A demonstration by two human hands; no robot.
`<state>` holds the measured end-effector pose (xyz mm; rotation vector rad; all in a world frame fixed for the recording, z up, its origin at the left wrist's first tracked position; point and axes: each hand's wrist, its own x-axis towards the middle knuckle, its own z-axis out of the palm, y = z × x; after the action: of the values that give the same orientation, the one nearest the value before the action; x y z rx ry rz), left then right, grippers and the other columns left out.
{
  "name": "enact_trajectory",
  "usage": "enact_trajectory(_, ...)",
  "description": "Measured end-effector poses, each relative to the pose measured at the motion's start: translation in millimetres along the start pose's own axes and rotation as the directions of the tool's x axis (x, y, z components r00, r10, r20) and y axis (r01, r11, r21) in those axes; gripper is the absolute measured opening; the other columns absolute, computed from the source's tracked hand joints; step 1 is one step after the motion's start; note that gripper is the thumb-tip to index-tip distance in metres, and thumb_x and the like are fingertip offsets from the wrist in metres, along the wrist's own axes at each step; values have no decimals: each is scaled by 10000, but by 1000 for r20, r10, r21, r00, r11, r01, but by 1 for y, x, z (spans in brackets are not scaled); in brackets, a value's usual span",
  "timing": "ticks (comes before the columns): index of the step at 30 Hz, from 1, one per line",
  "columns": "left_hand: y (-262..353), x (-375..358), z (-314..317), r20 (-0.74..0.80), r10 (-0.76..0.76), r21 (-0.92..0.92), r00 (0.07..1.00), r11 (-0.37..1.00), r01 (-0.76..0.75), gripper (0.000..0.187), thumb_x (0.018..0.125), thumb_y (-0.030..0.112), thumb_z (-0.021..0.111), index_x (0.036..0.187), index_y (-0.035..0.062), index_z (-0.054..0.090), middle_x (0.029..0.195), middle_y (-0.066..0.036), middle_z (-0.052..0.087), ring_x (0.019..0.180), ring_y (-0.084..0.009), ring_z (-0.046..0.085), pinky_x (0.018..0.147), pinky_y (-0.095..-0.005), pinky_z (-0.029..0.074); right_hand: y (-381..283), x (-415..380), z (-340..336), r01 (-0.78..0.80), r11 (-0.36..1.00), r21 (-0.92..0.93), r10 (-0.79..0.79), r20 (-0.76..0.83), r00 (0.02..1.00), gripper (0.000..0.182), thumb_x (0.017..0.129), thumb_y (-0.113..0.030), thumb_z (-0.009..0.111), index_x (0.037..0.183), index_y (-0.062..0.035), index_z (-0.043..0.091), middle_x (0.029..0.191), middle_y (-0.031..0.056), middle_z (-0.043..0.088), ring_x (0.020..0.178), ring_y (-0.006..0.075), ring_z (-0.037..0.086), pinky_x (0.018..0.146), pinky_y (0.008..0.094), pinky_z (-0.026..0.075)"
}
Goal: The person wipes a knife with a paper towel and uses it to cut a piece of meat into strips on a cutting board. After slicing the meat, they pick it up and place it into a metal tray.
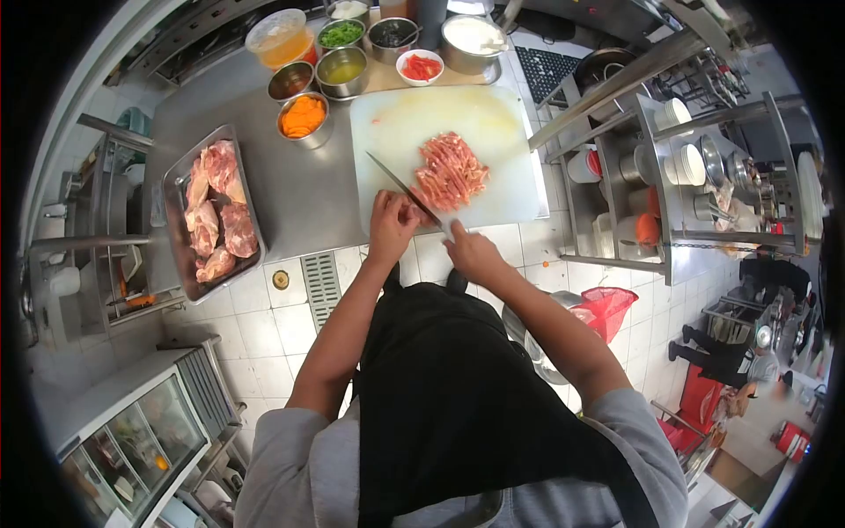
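My right hand [473,253] is wrapped round the handle of a kitchen knife [403,187], whose long blade slants up and left over the near edge of the white cutting board [383,123]. Beside the blade, the fingers of my left hand [393,222] are curled together at the board's near edge. Whether they pinch a small piece is too hard to make out. Just beyond the knife lies a pile of raw meat strips [451,167] on the board.
A metal tray [256,268] with several raw meat pieces [220,211] stands at the left of the steel table [304,198]. Behind are bowls of orange slices [303,116], red strips [420,67] and chopped greens [341,34]. Shelves [647,158] stand right; another person [717,348] is farther off.
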<state>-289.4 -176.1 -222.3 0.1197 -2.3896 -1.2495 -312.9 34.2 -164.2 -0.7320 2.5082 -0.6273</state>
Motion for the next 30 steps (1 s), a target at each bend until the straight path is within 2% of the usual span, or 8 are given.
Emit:
enact_trajectory(3, 11, 2, -5, 0, -12, 2, 1000, 1000, 12, 173, 839, -8, 694, 978, -14, 591, 987, -120, 505, 792, -250, 625, 680, -337, 554, 19, -61, -7, -133, 991, -34, 135, 84, 987, 378, 997, -308, 554, 1213, -19, 442, 787, 300, 670, 755, 501, 660, 690, 610, 503)
enact_trajectory(6, 10, -1, -3, -7, -59, -96, 998, 994, 58, 179, 844, 2, 695, 998, -13, 604, 994, -122, 508, 801, -247, 620, 696, -341, 550, 45, -91, -17, -132, 990, -53, 138, 116, 984, 385, 1000, -317, 558, 1213, -17, 447, 789, 304, 666, 756, 508, 651, 690, 612, 493)
enact_trajectory(8, 9, -1, -3, -6, -49, -94, 999, 994, 48, 181, 848, 8, 691, 1010, -9, 613, 992, -121, 510, 802, -245, 617, 703, -343, 545, 59, -78, -29, -47, 998, -45, 52, 125, 991, 390, 1006, -312, 556, 1219, -4, 449, 756, 306, 650, 753, 521, 635, 681, 611, 485)
enact_trajectory(11, 16, 1, -13, 34, -59, -125, 998, 990, 63, 187, 853, 20, 684, 1029, -1, 626, 986, -119, 513, 804, -246, 611, 717, -351, 536, 77, -39, -35, 83, 996, -38, -86, -75, 994, 344, 1004, -290, 569, 1171, -14, 451, 707, 299, 630, 735, 523, 624, 662, 612, 479)
enact_trajectory(18, 19, 1, -14, 29, -34, -51, 999, 998, 35, 226, 824, 41, 699, 1037, 8, 630, 985, -124, 510, 815, -270, 597, 742, -370, 517, 10, -22, -39, -1, 1000, -19, 1, -27, 1000, 322, 983, -275, 591, 1127, -25, 449, 731, 286, 654, 733, 496, 648, 643, 592, 501)
enact_trajectory(21, 18, 0, -12, 16, -35, -63, 999, 997, 36, 228, 796, 30, 710, 1005, 4, 622, 991, -123, 512, 818, -268, 601, 742, -372, 515, -7, -23, -25, 60, 998, -29, -61, -43, 997, 308, 992, -257, 567, 1130, -9, 444, 737, 269, 660, 716, 488, 651, 625, 589, 501)
enact_trajectory(24, 15, 2, -13, 6, 52, 5, 999, 999, -52, 218, 771, 10, 713, 963, 1, 611, 995, -123, 513, 831, -273, 606, 736, -374, 517, -16, -21, -23, 80, 996, -51, -81, -30, 996, 303, 990, -249, 566, 1122, -6, 442, 718, 251, 659, 698, 477, 654, 609, 583, 504)
enact_trajectory(30, 5, 0, -4, -10, 5, -15, 1000, 1000, -5, 216, 754, -15, 711, 939, -3, 600, 981, -119, 517, 832, -272, 612, 705, -370, 524, 4, -64, -16, -10, 992, -129, 8, -14, 1000, 327, 971, -260, 587, 1127, -13, 441, 706, 252, 658, 682, 460, 664, 604, 563, 527)
